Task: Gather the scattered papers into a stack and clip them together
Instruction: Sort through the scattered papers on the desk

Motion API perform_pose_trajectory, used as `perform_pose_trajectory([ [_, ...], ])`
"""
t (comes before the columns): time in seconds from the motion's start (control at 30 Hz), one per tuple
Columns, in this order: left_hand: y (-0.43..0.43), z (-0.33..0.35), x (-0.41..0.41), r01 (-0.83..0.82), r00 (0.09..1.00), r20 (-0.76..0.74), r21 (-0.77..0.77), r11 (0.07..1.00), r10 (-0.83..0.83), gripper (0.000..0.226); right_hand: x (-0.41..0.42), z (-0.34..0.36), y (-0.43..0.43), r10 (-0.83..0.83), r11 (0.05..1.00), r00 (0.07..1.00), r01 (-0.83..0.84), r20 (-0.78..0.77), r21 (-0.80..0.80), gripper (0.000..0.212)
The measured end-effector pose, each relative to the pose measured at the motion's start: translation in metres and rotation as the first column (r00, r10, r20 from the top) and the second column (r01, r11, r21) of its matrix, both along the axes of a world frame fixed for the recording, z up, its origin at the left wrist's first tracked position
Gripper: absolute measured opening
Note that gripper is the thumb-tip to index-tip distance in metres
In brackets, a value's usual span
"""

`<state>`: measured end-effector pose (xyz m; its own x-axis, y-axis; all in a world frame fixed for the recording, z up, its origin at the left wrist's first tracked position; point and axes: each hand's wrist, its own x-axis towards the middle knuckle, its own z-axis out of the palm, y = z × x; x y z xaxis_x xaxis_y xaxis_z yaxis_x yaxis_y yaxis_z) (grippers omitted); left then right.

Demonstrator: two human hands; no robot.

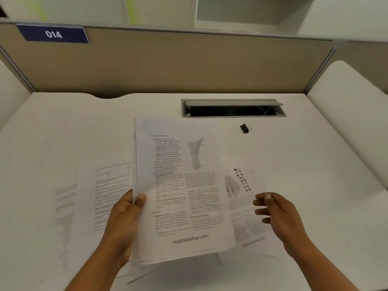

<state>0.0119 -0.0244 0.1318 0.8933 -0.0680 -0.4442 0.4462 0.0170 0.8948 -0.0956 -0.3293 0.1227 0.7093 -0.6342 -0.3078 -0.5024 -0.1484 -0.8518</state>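
My left hand grips the left edge of a printed sheet, thumb on top, and holds it lifted above the white desk. My right hand hovers to the right with fingers spread, holding nothing, just over another printed sheet that lies flat and partly under the held one. Two more sheets lie on the desk to the left: one beside my left hand and a fainter one further left. A small black binder clip rests on the desk at the back right, apart from all the papers.
A grey cable hatch is sunk into the desk behind the papers, its lid raised. A beige partition with a blue "014" label closes the back. White side panels flank the desk.
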Motion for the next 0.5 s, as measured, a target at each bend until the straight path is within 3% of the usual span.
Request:
perform_pose_trajectory([
  [0.13, 0.006, -0.003, 0.002, -0.011, 1.000, 0.007, -0.016, 1.000, 0.011, 0.023, -0.013, -0.020, -0.020, 0.024, 0.950, 0.964, -0.104, -0.264, -0.295, 0.016],
  [0.23, 0.009, -0.006, 0.003, -0.007, 1.000, 0.002, -0.012, 1.000, 0.007, 0.023, -0.019, -0.029, -0.021, -0.007, 0.881, 0.879, -0.221, -0.478, -0.419, 0.046],
  [0.37, 0.013, -0.010, 0.006, -0.007, 1.000, -0.009, -0.004, 1.000, 0.007, 0.023, -0.025, -0.034, -0.016, -0.031, 0.864, 0.761, -0.305, -0.648, -0.400, 0.081],
  [0.5, 0.016, -0.013, 0.009, -0.003, 1.000, -0.011, -0.002, 1.000, 0.003, 0.023, -0.031, -0.041, -0.010, -0.009, 0.821, 0.634, -0.436, -0.774, -0.367, 0.086],
])
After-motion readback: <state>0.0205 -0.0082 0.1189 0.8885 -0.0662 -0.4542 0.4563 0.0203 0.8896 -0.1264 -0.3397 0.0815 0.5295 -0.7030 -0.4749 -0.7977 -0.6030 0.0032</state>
